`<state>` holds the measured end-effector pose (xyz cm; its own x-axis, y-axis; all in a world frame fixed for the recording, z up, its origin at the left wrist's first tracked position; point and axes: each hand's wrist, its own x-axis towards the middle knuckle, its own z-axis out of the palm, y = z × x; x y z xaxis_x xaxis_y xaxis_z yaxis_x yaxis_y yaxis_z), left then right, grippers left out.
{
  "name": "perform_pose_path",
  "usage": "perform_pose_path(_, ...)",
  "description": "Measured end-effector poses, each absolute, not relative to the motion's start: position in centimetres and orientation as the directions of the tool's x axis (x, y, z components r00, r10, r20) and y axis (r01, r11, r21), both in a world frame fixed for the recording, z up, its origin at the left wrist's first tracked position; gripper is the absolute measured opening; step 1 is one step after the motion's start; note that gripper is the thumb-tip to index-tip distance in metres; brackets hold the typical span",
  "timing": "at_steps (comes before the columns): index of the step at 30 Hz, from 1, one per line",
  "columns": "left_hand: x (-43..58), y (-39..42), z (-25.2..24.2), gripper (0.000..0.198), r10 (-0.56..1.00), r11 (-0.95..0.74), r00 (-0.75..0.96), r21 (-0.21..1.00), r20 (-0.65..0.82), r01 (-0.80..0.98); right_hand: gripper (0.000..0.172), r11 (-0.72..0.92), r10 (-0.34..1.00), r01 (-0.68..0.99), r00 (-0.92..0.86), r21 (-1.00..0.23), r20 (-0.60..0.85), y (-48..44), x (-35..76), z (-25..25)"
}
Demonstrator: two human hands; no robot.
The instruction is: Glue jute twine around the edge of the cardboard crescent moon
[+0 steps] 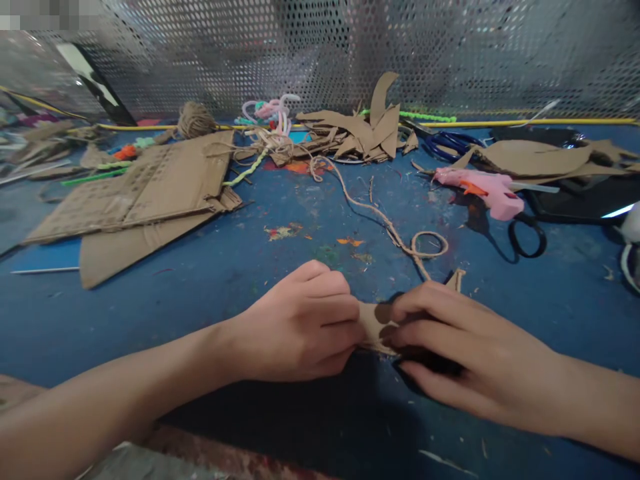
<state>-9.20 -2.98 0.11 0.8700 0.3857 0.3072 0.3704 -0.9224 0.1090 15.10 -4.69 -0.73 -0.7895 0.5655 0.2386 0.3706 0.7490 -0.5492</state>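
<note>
– Holding what, left hand (305, 323)?
– Card (371, 323), small tan piece. Fingers curled in, grip clamped on its left end.
– Right hand (475, 347)?
– Over the card's right end, palm down. Fingers bent, slightly spread, tips at the card, in shadow. Can't tell if that grip is pinched on it or just resting.
– Card location?
– Between the two hands, near side of the bench (210, 287). Can't tell if it's touching the surface.
– And the twine (411, 252)?
– Runs forward from the scrap pile (350, 133), makes one loop, then drops out of sight behind the right hand. Can't tell if it meets the card.
– Right side?
– Pink glue gun (493, 190) on its side, nose left, clear glue stick (537, 188) out the back. Behind it, leaf-shaped cutout (540, 157), partly over a dark slab (590, 200). Blue-handled scissors (453, 145) just left of the cutout.
– Back edge?
– Scrap pile mid, pipe cleaners (275, 110) just left of it, twine ball (196, 121) further left. Yellow cable (530, 122) along the foot of the mesh panel (340, 40).
– Left side?
– Big cardboard (175, 180), layered flat, blue sheet (55, 257) poking out underneath. Orange paint flecks (350, 242) mid-bench, between that stack and the gun.
</note>
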Motion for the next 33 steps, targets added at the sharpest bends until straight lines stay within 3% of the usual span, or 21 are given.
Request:
perform_pose_path(11, -8.6, -3.0, -0.6, 0.007, 0.507, -0.857, 0.812, 0.274, 0.291, 0.437, 0.016, 0.719, 0.619, 0.393, -0.738, -0.574, 0.27, -4.9, 14.4, -2.0)
perform_pose_path(16, -8.4, -3.1, -0.7, 0.006, 0.485, -0.869, 0.823, 0.264, 0.296, 0.418, 0.018, 0.711, 0.62, 0.379, -0.736, -0.592, 0.274, -5.1, 14.2, -1.8)
perform_pose_path(23, -8.5, -3.1, -0.6, 0.013, 0.392, -0.919, 0.852, 0.106, 0.346, 0.379, 0.015, 0.707, 0.631, 0.381, -0.72, -0.596, 0.289, -5.1, 13.9, -1.8)
perform_pose_path(33, -8.5, -3.1, -0.6, 0.013, 0.406, -0.912, 0.855, 0.193, 0.322, 0.361, 0.016, 0.778, 0.595, 0.391, -0.711, -0.492, 0.376, -5.3, 13.2, -2.3)
